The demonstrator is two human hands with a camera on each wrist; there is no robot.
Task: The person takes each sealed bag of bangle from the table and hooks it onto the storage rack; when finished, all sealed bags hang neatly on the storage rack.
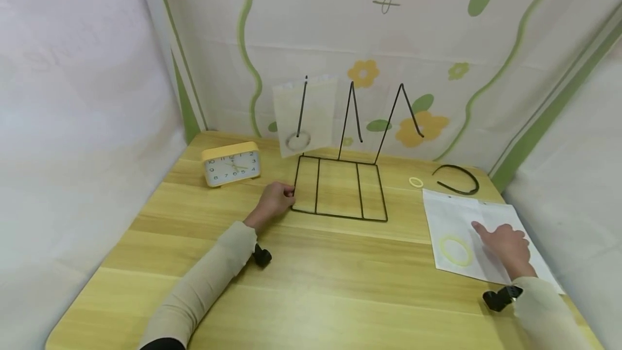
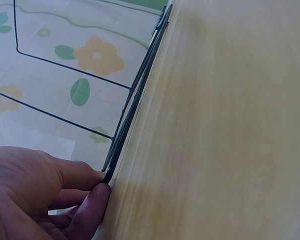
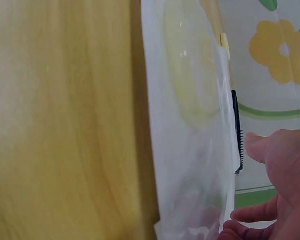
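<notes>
A black wire rack (image 1: pixel 337 215) with a flat base and upright bent prongs stands on the table. My left hand (image 1: pixel 275 199) pinches the left edge of its base between thumb and fingers; the left wrist view shows the fingertips on the wire (image 2: pixel 108 175). To the right, a frosted white pouch (image 1: pixel 447 212) lies flat with a pale yellow ring (image 1: pixel 455 250) showing through it. Over the pouch is my right hand (image 1: pixel 507 244), thumb held away from loosely bent fingers. In the right wrist view, the fingertips (image 3: pixel 240 215) come right at the pouch's edge.
Another translucent pouch (image 1: pixel 316 107) with a ring inside hangs at the rack's left prong. A yellow clock (image 1: pixel 232 165) stands to the left. Beyond the flat pouch lie a black toothed headband (image 1: pixel 473 177) and a small yellow ring (image 1: pixel 416 182). Printed cloth (image 1: pixel 311 31) rises behind the table.
</notes>
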